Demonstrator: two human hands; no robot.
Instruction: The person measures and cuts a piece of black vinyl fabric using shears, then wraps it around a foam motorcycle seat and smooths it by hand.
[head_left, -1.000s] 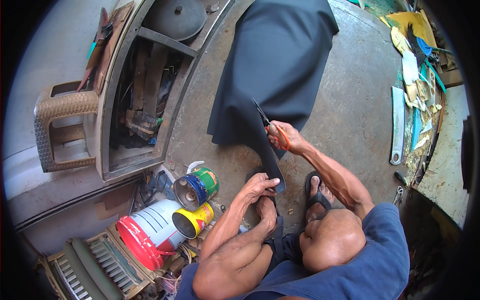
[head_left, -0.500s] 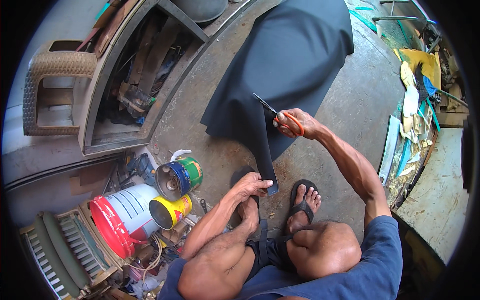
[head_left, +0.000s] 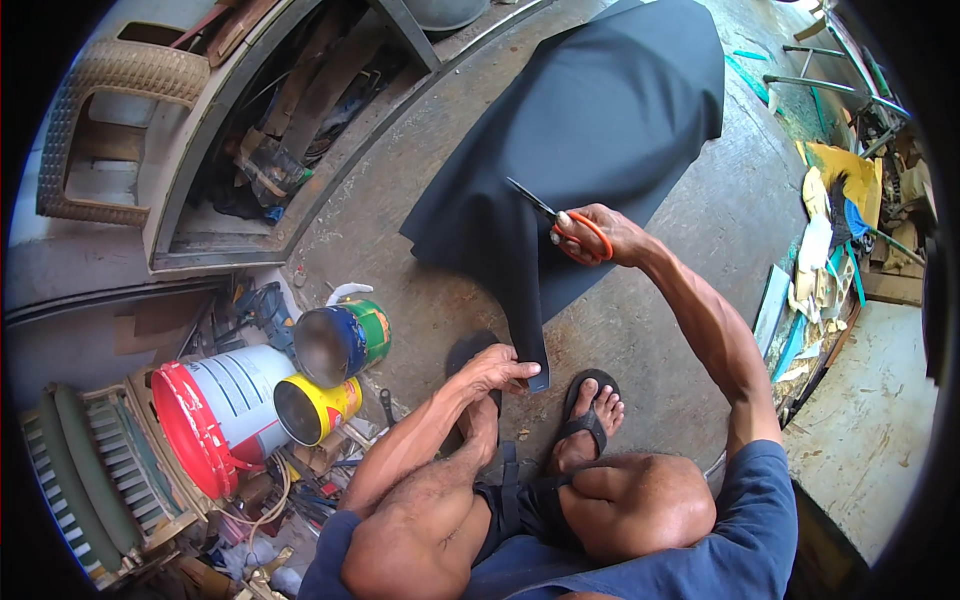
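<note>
A large black sheet [head_left: 600, 120] of smooth material lies draped on the floor, with a narrow strip [head_left: 528, 330] of it reaching down toward my knees. My right hand [head_left: 595, 235] grips orange-handled scissors [head_left: 533, 200], whose blades are at the sheet near the top of the strip. Down at the strip's lower end, my left hand [head_left: 498, 370] pinches it with the thumb on top. My bare feet in black sandals [head_left: 590, 425] are beside and below the strip, the left one partly hidden behind my left hand.
To the left stand a metal cabinet [head_left: 225, 250], a woven plastic frame [head_left: 62, 175], a red-rimmed bucket [head_left: 245, 400], blue-green [head_left: 370, 330] and yellow [head_left: 335, 415] cans, and clutter. At the right are foam scraps [head_left: 820, 230], metal tubes [head_left: 830, 85] and a worn board [head_left: 855, 420].
The view has turned a little. My right hand and scissors have moved up and right, farther from my left hand, which still holds the strip's end.
</note>
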